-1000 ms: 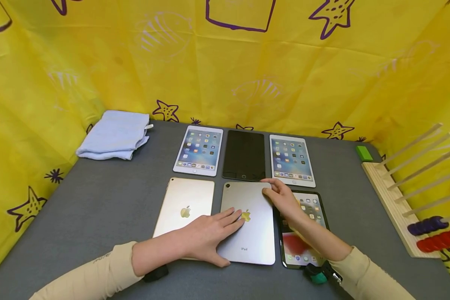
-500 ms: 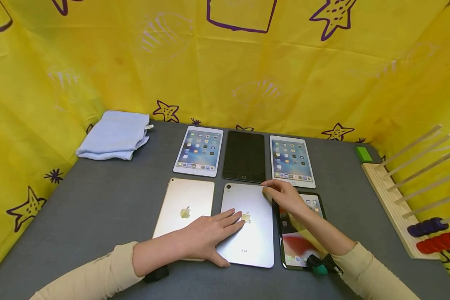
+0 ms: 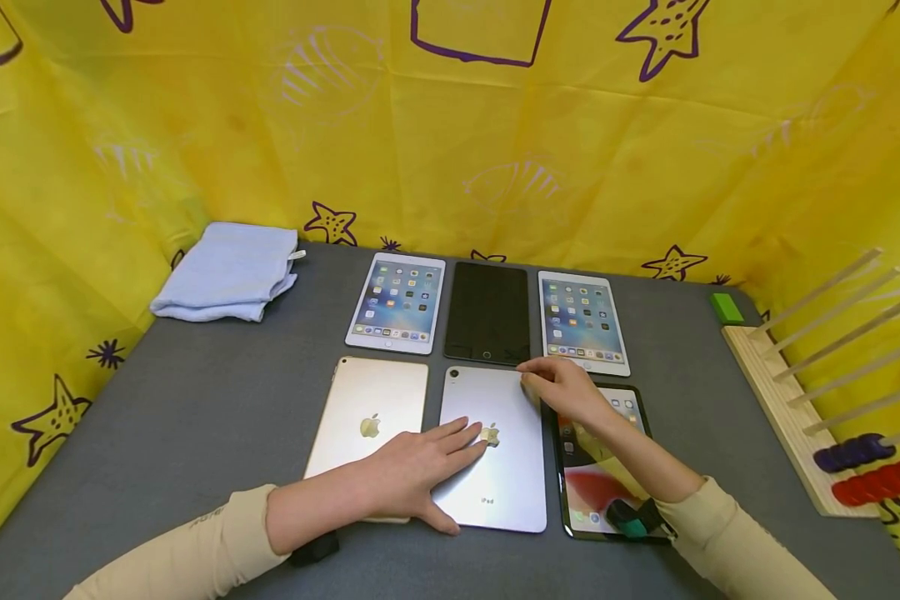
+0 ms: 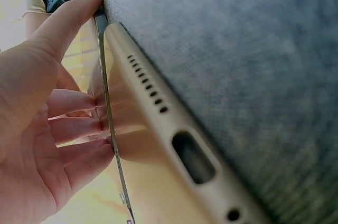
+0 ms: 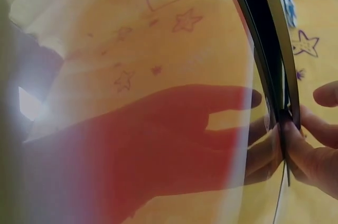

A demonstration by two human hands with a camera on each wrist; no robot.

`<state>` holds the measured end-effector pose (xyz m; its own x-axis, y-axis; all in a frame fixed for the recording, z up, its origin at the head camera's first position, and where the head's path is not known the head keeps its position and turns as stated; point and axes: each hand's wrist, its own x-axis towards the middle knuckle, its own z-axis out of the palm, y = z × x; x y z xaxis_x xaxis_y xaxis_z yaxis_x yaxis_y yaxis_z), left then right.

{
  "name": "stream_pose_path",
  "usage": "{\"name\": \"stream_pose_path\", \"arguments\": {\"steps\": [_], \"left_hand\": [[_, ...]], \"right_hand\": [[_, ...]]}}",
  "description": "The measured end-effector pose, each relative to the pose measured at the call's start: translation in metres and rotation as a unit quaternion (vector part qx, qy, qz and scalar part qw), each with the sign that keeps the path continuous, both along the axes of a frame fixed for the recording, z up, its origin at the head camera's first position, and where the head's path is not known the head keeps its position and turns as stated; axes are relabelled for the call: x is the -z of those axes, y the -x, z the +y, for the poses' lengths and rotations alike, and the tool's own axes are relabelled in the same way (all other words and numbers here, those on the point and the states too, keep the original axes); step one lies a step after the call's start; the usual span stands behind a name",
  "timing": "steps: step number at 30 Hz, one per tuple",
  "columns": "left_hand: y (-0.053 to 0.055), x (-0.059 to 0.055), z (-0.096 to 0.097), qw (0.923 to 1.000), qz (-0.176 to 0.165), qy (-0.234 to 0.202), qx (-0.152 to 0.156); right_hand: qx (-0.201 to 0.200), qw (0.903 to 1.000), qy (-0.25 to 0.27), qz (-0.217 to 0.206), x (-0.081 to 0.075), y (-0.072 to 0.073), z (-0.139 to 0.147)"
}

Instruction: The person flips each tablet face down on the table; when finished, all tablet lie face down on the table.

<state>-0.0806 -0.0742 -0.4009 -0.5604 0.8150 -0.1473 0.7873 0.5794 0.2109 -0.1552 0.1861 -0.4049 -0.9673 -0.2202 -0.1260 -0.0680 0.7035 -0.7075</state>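
In the head view a silver tablet (image 3: 504,483) lies back up at the front middle, its apple mark and "iPad" lettering showing. My left hand (image 3: 412,471) rests across its left part with fingers spread and nearly straight, the thumb at its front left corner. My right hand (image 3: 573,393) pinches the far right corner, thumb on the back and fingers at the far edge. Left of it is a gold tablet (image 3: 378,392), also back up, partly beneath my left forearm. On the right, a black-rimmed tablet (image 3: 592,487) with a lit-looking screen lies under my right wrist.
Behind stand two white tablets (image 3: 396,302) (image 3: 585,321) flanking a black-screened tablet (image 3: 487,312). A folded blue cloth (image 3: 228,267) lies back left. A wooden peg abacus (image 3: 787,408) and a green block (image 3: 727,308) are at the right. Yellow curtains (image 3: 450,142) close the sides.
The silver tablet's sheen has brightened and its front right corner has shifted very slightly left. My right fingers have moved slightly left with it; my left hand stays in place.
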Motion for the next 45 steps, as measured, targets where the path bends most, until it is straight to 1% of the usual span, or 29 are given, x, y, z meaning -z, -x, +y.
{"name": "stream_pose_path", "arguments": {"steps": [7,10,18,23,30,39,41,45], "left_hand": [[0.0006,-0.0001,-0.0008,1.0,0.006,0.003,-0.005],[0.0007,0.0003,-0.0013,0.9999,0.011,0.003,-0.004],[0.0013,0.0015,-0.0027,1.0,0.006,0.002,-0.006],[0.0013,0.0022,-0.0028,0.9999,0.014,-0.002,-0.003],[0.0005,0.0021,-0.003,0.9998,0.019,-0.005,-0.003],[0.0,0.002,-0.0026,0.9998,0.021,-0.005,-0.001],[-0.0001,0.0018,-0.0025,0.9997,0.023,-0.004,0.002],[0.0005,0.0012,-0.0014,0.9997,0.02,-0.011,0.001]], "right_hand": [[-0.009,0.9997,-0.014,0.017,0.0013,0.0032,-0.0041],[-0.014,0.9997,-0.016,0.016,-0.0001,0.0042,-0.0052],[-0.024,0.9995,-0.019,0.001,-0.003,0.0057,-0.0047],[-0.031,0.999,-0.03,0.015,-0.0041,0.0065,-0.0049],[-0.056,0.9971,-0.039,0.034,-0.0007,0.0077,-0.0038],[-0.062,0.9969,-0.032,0.038,0.0003,0.0061,-0.0017],[-0.064,0.997,-0.025,0.035,0.0006,0.0056,-0.0008],[-0.056,0.9983,-0.006,0.017,0.0009,0.0036,0.0025]]}}
